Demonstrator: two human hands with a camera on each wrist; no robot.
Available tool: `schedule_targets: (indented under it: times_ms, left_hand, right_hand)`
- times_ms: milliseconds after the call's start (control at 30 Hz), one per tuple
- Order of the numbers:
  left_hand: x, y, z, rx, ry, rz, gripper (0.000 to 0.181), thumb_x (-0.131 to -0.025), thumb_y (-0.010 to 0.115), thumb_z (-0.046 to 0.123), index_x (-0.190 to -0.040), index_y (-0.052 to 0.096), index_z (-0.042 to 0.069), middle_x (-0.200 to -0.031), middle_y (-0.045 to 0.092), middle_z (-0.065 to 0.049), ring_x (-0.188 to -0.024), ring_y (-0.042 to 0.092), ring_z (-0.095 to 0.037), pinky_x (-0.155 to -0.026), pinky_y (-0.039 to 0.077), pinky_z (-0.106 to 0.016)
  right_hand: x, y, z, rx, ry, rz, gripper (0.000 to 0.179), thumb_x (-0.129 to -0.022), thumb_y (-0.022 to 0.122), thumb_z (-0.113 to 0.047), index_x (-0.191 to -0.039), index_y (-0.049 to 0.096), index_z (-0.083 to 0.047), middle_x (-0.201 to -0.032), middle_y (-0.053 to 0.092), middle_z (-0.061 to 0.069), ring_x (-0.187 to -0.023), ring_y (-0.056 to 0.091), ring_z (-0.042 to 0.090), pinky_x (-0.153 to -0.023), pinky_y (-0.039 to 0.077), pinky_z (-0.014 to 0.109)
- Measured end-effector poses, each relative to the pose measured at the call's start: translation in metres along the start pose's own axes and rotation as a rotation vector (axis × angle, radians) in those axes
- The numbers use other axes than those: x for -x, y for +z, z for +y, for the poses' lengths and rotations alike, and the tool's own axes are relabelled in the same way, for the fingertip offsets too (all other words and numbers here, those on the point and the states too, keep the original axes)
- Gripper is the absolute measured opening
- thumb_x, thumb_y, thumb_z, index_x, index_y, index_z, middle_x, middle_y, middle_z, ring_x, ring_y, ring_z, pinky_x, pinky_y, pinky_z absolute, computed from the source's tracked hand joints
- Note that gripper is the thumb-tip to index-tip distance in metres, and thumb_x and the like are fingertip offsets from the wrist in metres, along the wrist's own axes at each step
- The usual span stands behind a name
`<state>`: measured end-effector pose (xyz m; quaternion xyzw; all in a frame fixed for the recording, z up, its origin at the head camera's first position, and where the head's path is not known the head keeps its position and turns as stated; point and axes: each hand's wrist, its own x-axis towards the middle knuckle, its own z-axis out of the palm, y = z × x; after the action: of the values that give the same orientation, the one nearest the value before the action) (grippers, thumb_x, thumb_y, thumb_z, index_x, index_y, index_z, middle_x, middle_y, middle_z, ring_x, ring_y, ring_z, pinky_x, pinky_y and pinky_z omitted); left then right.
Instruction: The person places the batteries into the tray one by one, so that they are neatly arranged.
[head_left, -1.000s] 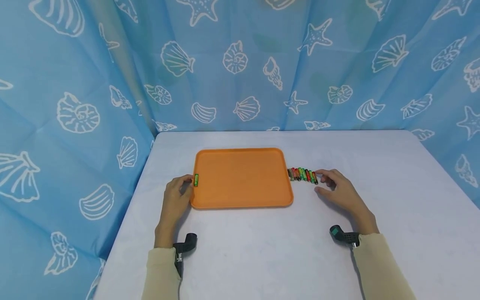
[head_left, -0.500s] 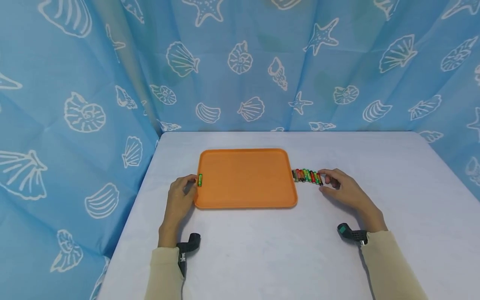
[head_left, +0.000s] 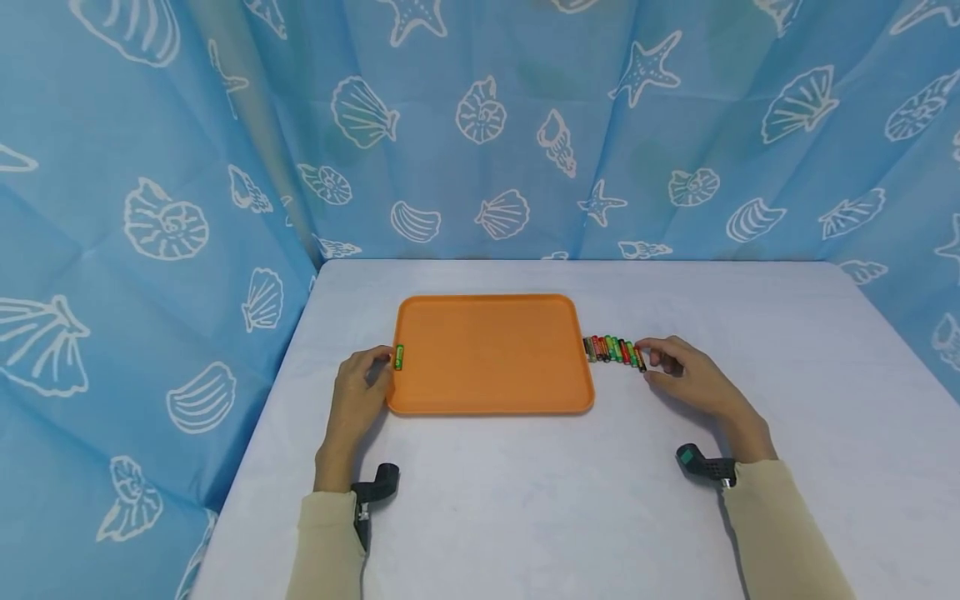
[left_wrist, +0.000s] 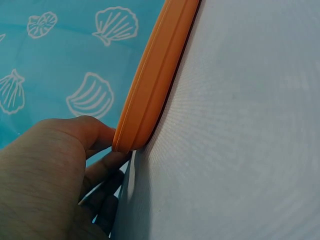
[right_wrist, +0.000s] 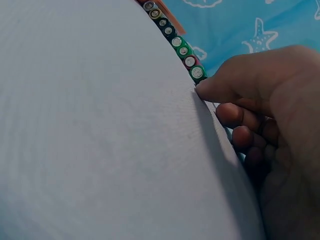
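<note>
An orange tray (head_left: 491,354) lies on the white table, with one green battery (head_left: 399,357) upright in the view along its left rim. My left hand (head_left: 358,390) is at that left rim; in the left wrist view its thumb and forefinger pinch the tray edge (left_wrist: 145,85). Several red, green and dark batteries (head_left: 611,349) lie side by side in a row running right from the tray's right edge. At the row's right end my right hand (head_left: 690,379) holds the last battery (head_left: 641,359) between forefinger and thumb. In the right wrist view the thumb covers most of that battery.
A blue curtain (head_left: 442,167) with white shell and starfish prints hangs behind and to the left of the white table (head_left: 495,500). A black wrist camera (head_left: 378,483) sits at the left sleeve and another wrist camera (head_left: 701,464) at the right one.
The head view has shifted slightly, so tray, batteries and hands appear a little further right than a second ago. Both hands keep their places relative to the tray and the row.
</note>
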<state>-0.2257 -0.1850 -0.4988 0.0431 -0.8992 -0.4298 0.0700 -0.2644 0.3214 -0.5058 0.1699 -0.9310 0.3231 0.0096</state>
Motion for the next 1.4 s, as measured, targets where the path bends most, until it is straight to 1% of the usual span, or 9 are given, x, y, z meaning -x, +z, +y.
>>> schedule_targets:
  times_ms: [367, 467, 667, 833, 967, 1067, 1200, 1333, 1400]
  left_hand:
    - [-0.001, -0.001, 0.001, -0.003, 0.022, 0.012, 0.032, -0.102, 0.054, 0.019, -0.133, 0.060, 0.011, -0.131, 0.057, -0.008, -0.136, 0.040, -0.029, -0.115, 0.030, -0.049]
    - [-0.001, -0.002, 0.000, 0.003, 0.030, 0.011, 0.033, -0.102, 0.054, 0.019, -0.133, 0.060, 0.010, -0.131, 0.057, -0.009, -0.136, 0.039, -0.029, -0.115, 0.030, -0.049]
    - [0.000, -0.003, -0.001, 0.001, 0.018, 0.016, 0.032, -0.102, 0.055, 0.019, -0.133, 0.060, 0.011, -0.132, 0.056, -0.008, -0.137, 0.039, -0.029, -0.115, 0.030, -0.050]
    - [-0.002, -0.002, -0.002, 0.005, 0.038, 0.016, 0.032, -0.102, 0.055, 0.018, -0.133, 0.061, 0.010, -0.131, 0.057, -0.009, -0.137, 0.039, -0.030, -0.115, 0.029, -0.049]
    - [-0.001, -0.001, -0.002, 0.015, 0.029, 0.010, 0.033, -0.102, 0.055, 0.018, -0.133, 0.061, 0.010, -0.131, 0.057, -0.009, -0.137, 0.039, -0.030, -0.115, 0.029, -0.049]
    - [-0.002, -0.001, -0.002, 0.013, 0.040, 0.011, 0.032, -0.102, 0.055, 0.018, -0.132, 0.061, 0.010, -0.130, 0.057, -0.009, -0.136, 0.039, -0.029, -0.115, 0.029, -0.049]
    - [-0.003, -0.002, -0.003, 0.012, 0.054, 0.013, 0.032, -0.102, 0.055, 0.018, -0.132, 0.061, 0.010, -0.130, 0.057, -0.009, -0.136, 0.039, -0.029, -0.115, 0.028, -0.049]
    - [-0.003, -0.002, -0.003, 0.013, 0.036, 0.009, 0.032, -0.102, 0.055, 0.018, -0.132, 0.061, 0.011, -0.131, 0.057, -0.008, -0.137, 0.038, -0.029, -0.116, 0.028, -0.049]
    - [-0.002, -0.001, -0.003, 0.017, 0.033, 0.013, 0.031, -0.102, 0.055, 0.018, -0.132, 0.061, 0.011, -0.131, 0.057, -0.008, -0.137, 0.038, -0.029, -0.116, 0.028, -0.049]
  right_hand:
    - [-0.002, 0.000, 0.001, -0.020, 0.038, -0.004, 0.044, -0.093, 0.071, -0.020, -0.134, 0.060, -0.009, -0.098, 0.051, 0.004, -0.085, 0.043, 0.019, -0.070, 0.037, 0.030]
    - [-0.002, 0.001, 0.000, -0.005, 0.071, 0.021, 0.043, -0.092, 0.073, -0.023, -0.132, 0.061, -0.010, -0.097, 0.052, 0.004, -0.086, 0.044, 0.019, -0.070, 0.038, 0.030]
    - [0.000, 0.003, -0.008, -0.045, 0.159, 0.084, 0.046, -0.090, 0.076, -0.030, -0.128, 0.062, -0.009, -0.092, 0.056, 0.006, -0.084, 0.048, 0.021, -0.068, 0.041, 0.026]
    - [0.001, 0.005, -0.014, -0.022, 0.174, 0.109, 0.047, -0.091, 0.074, -0.035, -0.127, 0.062, -0.009, -0.090, 0.057, 0.005, -0.082, 0.050, 0.021, -0.068, 0.041, 0.026]
    - [0.000, 0.005, -0.018, 0.013, 0.149, 0.168, 0.044, -0.091, 0.074, -0.031, -0.127, 0.062, -0.008, -0.091, 0.057, 0.004, -0.083, 0.051, 0.020, -0.068, 0.042, 0.025]
    - [0.000, 0.005, -0.025, 0.030, 0.116, 0.206, 0.042, -0.091, 0.074, -0.027, -0.126, 0.063, -0.007, -0.092, 0.058, 0.005, -0.083, 0.053, 0.020, -0.069, 0.043, 0.024]
    - [-0.003, 0.010, -0.036, 0.045, 0.061, 0.207, 0.041, -0.090, 0.076, -0.025, -0.124, 0.063, -0.005, -0.090, 0.057, 0.003, -0.082, 0.053, 0.019, -0.069, 0.044, 0.024]
    - [-0.008, 0.017, -0.049, 0.034, -0.007, 0.202, 0.041, -0.088, 0.078, -0.022, -0.123, 0.064, -0.005, -0.088, 0.056, 0.002, -0.080, 0.053, 0.019, -0.068, 0.044, 0.023]
    - [-0.012, 0.021, -0.058, 0.016, -0.023, 0.190, 0.041, -0.088, 0.078, -0.022, -0.123, 0.064, -0.005, -0.089, 0.056, 0.002, -0.081, 0.053, 0.019, -0.068, 0.045, 0.022]
